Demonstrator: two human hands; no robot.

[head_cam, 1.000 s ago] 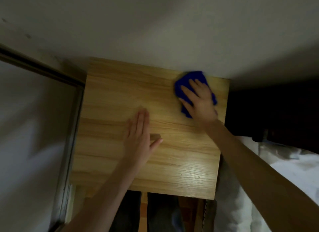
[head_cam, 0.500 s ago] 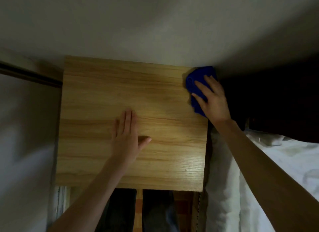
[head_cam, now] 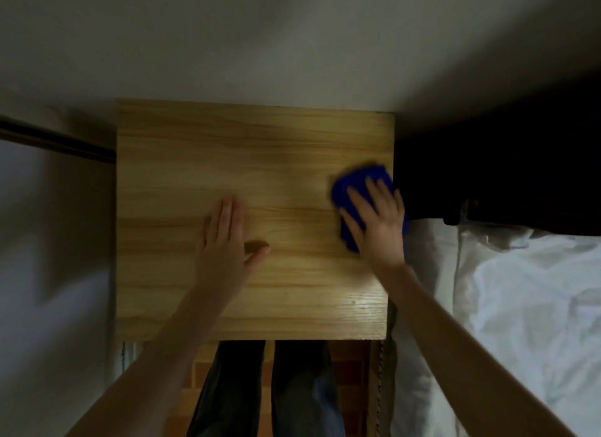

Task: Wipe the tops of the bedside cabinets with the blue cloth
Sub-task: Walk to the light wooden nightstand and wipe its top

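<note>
A light wooden bedside cabinet top [head_cam: 201,163] fills the middle of the head view. The blue cloth [head_cam: 356,184] lies on it at the right edge, halfway down. My right hand [head_cam: 379,223] presses flat on the cloth with fingers spread and straight, hiding most of it. My left hand [head_cam: 224,241] rests flat on the bare wood near the centre, fingers together and thumb out to the right.
A pale wall [head_cam: 292,39] runs behind the cabinet. White bedding [head_cam: 520,306] lies close to the right, under a dark headboard [head_cam: 504,176]. A grey panel with a dark rail [head_cam: 55,241] stands at the left. My legs [head_cam: 270,391] are over an orange floor below.
My right hand has slid the cloth from the back right corner toward me along the right edge. My left hand has stayed flat near the centre.
</note>
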